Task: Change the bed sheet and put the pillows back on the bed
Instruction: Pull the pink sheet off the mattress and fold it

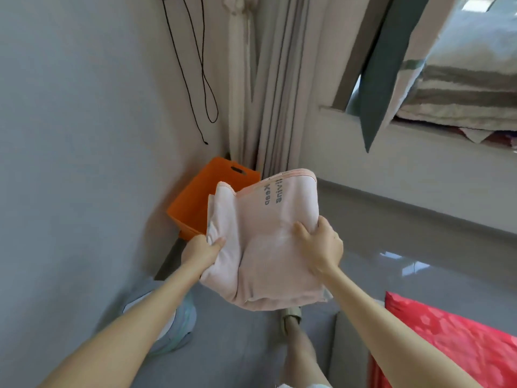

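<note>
Both hands held a folded pale pink sheet (268, 242) (grey lettering showed on its top fold) in the air above the grey floor (419, 247): the left hand (202, 252) pinched its left side, the right hand (321, 247) gripped its right edge, thumb on top. Behind the sheet an orange box (201, 197) sat in the room's corner, where the grey wall (84, 135) met long pale curtains (274, 93). A red patterned cloth (453, 340) lay at the lower right, and folded bedding (470, 88) rested on the window ledge.
</note>
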Demonstrator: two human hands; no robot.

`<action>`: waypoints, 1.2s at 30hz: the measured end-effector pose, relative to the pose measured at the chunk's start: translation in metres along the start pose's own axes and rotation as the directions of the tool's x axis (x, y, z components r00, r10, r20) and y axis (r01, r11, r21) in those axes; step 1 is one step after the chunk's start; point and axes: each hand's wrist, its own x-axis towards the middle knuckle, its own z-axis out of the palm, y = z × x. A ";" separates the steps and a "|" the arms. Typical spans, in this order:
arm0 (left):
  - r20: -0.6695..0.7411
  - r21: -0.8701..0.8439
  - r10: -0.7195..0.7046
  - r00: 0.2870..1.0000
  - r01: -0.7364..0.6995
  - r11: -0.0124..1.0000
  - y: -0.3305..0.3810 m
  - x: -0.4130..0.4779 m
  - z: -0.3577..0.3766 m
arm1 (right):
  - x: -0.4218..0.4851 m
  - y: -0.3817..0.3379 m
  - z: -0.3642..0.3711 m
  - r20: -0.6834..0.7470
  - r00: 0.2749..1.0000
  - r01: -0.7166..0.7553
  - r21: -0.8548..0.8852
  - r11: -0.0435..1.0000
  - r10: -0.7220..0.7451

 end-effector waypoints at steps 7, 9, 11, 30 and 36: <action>-0.210 -0.077 -0.265 0.941 0.254 0.964 0.031 0.107 -0.001 | 0.157 -0.060 0.078 0.297 0.936 0.213 -0.040 0.976 -0.192; -0.248 -0.106 -0.338 0.908 0.321 0.941 0.037 0.136 0.003 | 0.195 -0.073 0.103 0.356 0.905 0.266 -0.051 0.962 -0.232; -0.282 -0.147 -0.376 0.883 0.348 0.926 0.039 0.164 0.006 | 0.232 -0.084 0.132 0.426 0.875 0.283 -0.063 0.957 -0.231; -0.062 0.036 -0.636 0.769 0.639 0.769 -0.052 0.414 0.062 | 0.430 -0.068 0.443 0.820 0.557 0.784 -0.467 0.410 -0.130; -0.018 0.221 -0.571 0.821 0.560 0.798 -0.060 0.432 0.057 | 0.429 -0.060 0.436 0.899 0.436 0.857 -0.400 0.326 -0.044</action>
